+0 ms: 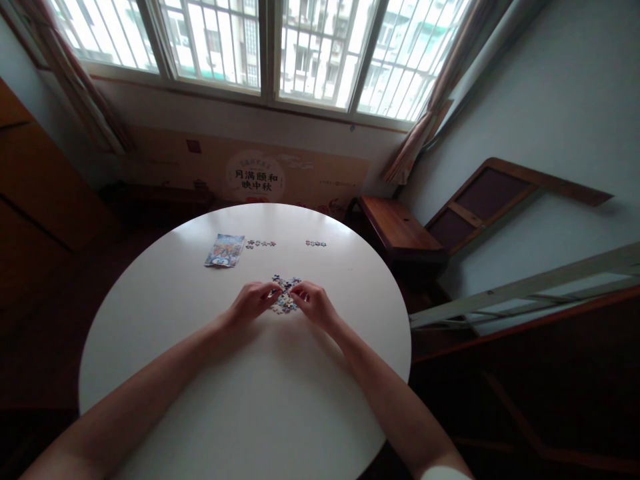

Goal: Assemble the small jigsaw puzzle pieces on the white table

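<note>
A small heap of colourful jigsaw pieces (285,295) lies near the middle of a round white table (250,400). My left hand (253,300) rests at the heap's left side, its fingers curled into a pinch on pieces. On the heap's right side my right hand (313,301) is pinched the same way. What exactly sits between the fingertips of either hand is too small to make out. The two hands nearly meet over the heap.
A picture card (225,250) lies farther back on the left. Two short rows of joined pieces (261,244) (315,243) lie beyond the heap. A wooden bench (397,230) stands right of the table, and a framed panel (500,200) leans on the wall.
</note>
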Demonstrator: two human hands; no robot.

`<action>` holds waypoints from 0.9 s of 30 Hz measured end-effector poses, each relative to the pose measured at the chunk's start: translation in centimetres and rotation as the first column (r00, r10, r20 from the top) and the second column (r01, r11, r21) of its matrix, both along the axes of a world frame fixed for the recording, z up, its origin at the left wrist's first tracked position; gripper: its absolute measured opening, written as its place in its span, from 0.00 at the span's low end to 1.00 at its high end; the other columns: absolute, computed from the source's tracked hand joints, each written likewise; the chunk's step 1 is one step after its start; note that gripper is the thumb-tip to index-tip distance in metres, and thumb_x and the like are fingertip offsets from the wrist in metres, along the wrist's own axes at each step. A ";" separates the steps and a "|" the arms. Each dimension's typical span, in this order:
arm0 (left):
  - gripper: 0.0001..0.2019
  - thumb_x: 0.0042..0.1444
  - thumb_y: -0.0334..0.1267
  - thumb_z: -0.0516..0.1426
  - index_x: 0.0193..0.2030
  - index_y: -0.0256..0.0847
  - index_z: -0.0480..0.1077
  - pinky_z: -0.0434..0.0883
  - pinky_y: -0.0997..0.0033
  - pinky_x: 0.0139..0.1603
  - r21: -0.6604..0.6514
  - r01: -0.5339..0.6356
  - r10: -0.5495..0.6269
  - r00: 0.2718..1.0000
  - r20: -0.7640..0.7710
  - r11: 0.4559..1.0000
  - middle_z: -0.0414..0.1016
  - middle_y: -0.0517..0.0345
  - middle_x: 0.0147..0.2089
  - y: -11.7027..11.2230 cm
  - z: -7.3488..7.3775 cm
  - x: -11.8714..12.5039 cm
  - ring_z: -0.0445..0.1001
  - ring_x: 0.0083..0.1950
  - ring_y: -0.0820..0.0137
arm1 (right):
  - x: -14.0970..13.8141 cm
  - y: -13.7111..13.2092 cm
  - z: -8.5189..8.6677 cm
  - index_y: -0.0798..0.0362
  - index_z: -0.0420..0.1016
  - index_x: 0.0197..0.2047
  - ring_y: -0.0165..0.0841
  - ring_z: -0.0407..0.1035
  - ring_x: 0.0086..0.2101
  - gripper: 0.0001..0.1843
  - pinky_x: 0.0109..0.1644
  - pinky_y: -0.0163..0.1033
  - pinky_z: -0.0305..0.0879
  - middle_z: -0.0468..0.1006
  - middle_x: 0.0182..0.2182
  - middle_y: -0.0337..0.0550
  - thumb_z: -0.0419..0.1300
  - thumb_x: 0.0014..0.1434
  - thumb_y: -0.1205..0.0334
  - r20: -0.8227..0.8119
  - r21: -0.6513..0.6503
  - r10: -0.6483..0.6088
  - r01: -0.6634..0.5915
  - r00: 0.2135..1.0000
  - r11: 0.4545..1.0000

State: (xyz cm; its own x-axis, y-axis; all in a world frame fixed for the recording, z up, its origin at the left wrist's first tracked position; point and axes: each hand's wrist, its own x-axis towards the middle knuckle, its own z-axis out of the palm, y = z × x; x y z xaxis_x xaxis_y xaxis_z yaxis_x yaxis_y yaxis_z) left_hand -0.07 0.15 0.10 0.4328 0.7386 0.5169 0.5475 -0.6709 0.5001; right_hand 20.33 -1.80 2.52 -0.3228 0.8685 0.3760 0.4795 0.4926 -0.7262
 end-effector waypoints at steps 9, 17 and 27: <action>0.09 0.58 0.40 0.54 0.38 0.39 0.74 0.56 0.82 0.26 0.002 -0.002 0.002 1.000 0.011 1.000 0.59 0.67 0.18 -0.1 0.0 0.0 0.57 0.21 0.80 | 0.0 0.0 0.0 0.54 0.75 0.34 0.26 0.66 0.27 0.05 0.34 0.31 0.61 0.75 0.28 0.39 0.58 0.57 0.65 -0.004 -0.013 -0.007 0.007 1.000 1.000; 0.10 0.58 0.40 0.54 0.38 0.39 0.74 0.56 0.81 0.26 0.003 -0.003 0.003 1.000 0.006 1.000 0.60 0.67 0.19 -0.1 0.1 0.0 0.57 0.21 0.80 | -0.1 -0.1 0.2 0.54 0.75 0.34 0.27 0.66 0.27 0.05 0.34 0.32 0.62 0.75 0.28 0.40 0.58 0.57 0.65 0.004 -0.008 -0.008 0.008 1.000 1.000; 0.10 0.58 0.40 0.54 0.37 0.38 0.74 0.56 0.81 0.26 -0.005 -0.010 0.010 1.000 0.002 1.000 0.59 0.67 0.18 0.0 0.0 0.0 0.57 0.21 0.80 | 0.0 -0.1 0.1 0.54 0.76 0.34 0.26 0.66 0.27 0.06 0.34 0.31 0.61 0.75 0.28 0.39 0.57 0.57 0.65 0.005 -0.016 -0.006 0.006 1.000 1.000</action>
